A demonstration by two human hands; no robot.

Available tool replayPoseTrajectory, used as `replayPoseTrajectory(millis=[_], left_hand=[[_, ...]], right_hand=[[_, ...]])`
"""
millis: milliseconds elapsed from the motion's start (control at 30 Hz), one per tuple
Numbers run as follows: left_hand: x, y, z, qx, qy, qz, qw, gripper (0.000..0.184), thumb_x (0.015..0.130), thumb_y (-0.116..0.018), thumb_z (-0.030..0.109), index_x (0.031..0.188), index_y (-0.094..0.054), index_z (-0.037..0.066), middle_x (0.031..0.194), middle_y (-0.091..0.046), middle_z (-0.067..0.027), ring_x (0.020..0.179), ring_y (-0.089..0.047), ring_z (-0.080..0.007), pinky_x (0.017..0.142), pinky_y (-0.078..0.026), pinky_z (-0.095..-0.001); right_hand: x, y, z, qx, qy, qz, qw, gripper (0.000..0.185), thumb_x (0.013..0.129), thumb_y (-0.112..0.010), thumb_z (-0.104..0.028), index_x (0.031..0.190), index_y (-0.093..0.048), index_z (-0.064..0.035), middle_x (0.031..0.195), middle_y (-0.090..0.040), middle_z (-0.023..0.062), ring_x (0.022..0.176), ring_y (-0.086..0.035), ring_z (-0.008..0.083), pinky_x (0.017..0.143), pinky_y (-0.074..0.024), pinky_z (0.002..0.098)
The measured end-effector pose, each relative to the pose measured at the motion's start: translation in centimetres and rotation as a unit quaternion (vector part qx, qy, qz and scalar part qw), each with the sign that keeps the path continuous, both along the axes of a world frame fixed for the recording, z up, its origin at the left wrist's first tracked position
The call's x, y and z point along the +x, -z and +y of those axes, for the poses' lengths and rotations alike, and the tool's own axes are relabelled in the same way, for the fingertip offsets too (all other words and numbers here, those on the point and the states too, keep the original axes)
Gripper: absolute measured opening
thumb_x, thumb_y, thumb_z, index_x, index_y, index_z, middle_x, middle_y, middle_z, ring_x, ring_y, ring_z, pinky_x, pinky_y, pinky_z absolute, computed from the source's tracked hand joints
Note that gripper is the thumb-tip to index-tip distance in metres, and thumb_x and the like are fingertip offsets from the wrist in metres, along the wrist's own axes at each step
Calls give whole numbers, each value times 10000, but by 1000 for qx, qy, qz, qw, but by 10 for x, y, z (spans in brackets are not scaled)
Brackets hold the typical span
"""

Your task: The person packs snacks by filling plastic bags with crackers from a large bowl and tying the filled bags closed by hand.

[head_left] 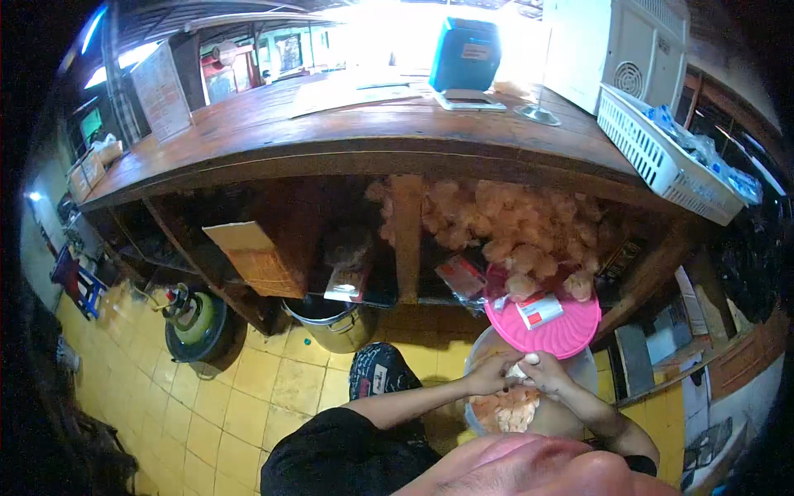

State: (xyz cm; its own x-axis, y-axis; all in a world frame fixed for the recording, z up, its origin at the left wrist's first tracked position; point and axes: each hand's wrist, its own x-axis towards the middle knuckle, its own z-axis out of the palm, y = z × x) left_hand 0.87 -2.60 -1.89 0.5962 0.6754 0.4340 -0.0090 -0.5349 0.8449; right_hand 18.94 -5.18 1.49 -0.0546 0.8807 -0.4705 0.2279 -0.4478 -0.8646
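Both my hands meet over a large pale tub [589, 372] that stands on the floor between my legs. My left hand [493, 374] has its fingers closed round a small white object [519, 370], perhaps an egg. On the other side my right hand [549, 374] is closed on the same white object or on a second one; the fingers hide which. Below the hands, orange-brown and whitish pieces [506, 411] lie in the tub. A pink ribbed lid [571, 326] with a white and red packet [540, 310] on it is just beyond my hands.
A wooden counter [372, 136] spans the front, with packed bags [504, 215] on its shelf. A metal pot [341, 331], a green gas cylinder [195, 321] and a cardboard piece [256, 260] are to the left. A white basket [662, 157] overhangs the counter's right edge.
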Motion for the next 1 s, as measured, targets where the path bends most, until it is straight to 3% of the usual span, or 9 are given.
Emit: replayPoseTrajectory(millis=[233, 333, 367, 400, 500, 700, 800, 900, 1000], left_hand=[[4, 31, 11, -191, 11, 27, 981, 455, 766, -614, 68, 1217, -564, 34, 927, -680, -112, 729, -642, -171, 749, -511, -304], [-3, -13, -1, -99, 3, 84, 992, 421, 793, -619, 77, 1210, -573, 37, 902, -676, -97, 744, -633, -173, 748, -509, -294], [-2, -11, -1, -97, 7, 87, 991, 421, 793, -619, 77, 1210, -573, 37, 902, -676, -97, 744, -633, -173, 748, -509, -294], [1, -4, 0, -101, 15, 66, 993, 408, 807, -622, 89, 1210, -574, 40, 901, -676, -89, 768, -633, -177, 752, -508, -295], [1, 4, 4, -143, 29, 99, 984, 394, 830, -624, 113, 1215, -572, 47, 916, -680, -87, 811, -632, -181, 777, -501, -300], [-4, -9, 1, -59, -15, 163, 985, 330, 833, -625, 131, 1155, -619, 58, 971, -686, -116, 830, -643, -183, 796, -495, -326], [-1, -8, -2, -31, -39, 143, 988, 293, 812, -633, 119, 1100, -657, 74, 971, -686, -124, 846, -650, -200, 819, -490, -347], [1, -6, -1, -77, -17, 146, 986, 276, 780, -647, 118, 1051, -680, 78, 955, -688, -119, 874, -652, -227, 886, -456, -372], [-2, -8, 1, -139, -7, 169, 976, 245, 752, -670, 113, 991, -699, 68, 973, -683, -131, 949, -629, -257, 922, -443, -381]], right_hand=[[9, 32, 4, -6, -170, 71, 983, 324, 898, -519, -27, 1221, -524, -55, 1152, -585, 54, 1021, -592, 182, 911, -501, 362], [10, 35, 1, -134, 43, 269, 953, 256, 899, -542, -66, 1152, -577, -43, 1108, -609, 52, 984, -604, 186, 874, -506, 335], [8, 23, -3, 30, -118, 1, 993, 236, 892, -565, -85, 1120, -590, -31, 1076, -620, 55, 970, -610, 190, 852, -508, 326], [7, 10, -6, 188, -264, -270, 907, 222, 884, -587, -105, 1088, -604, -18, 1044, -631, 59, 955, -616, 194, 831, -509, 318], [-10, -37, -17, 172, -301, -350, 870, 191, 875, -604, -85, 1042, -618, 7, 984, -633, 54, 945, -617, 177, 821, -509, 305], [3, 6, -10, -93, -75, 89, 989, 301, 855, -587, -2, 1155, -558, 2, 981, -628, 60, 912, -629, 180, 855, -516, 308], [7, 18, -12, -49, -80, 100, 991, 355, 851, -592, -8, 1199, -521, -7, 1006, -625, 90, 851, -645, 195, 871, -530, 326], [57, 169, 22, 288, -260, -49, 920, 257, 852, -603, -21, 1106, -573, -1, 960, -636, 107, 765, -659, 207, 778, -569, 347], [20, 56, -6, 170, -254, -127, 943, 75, 842, -633, -57, 891, -642, -1, 769, -652, 100, 620, -646, 187, 586, -557, 320]])
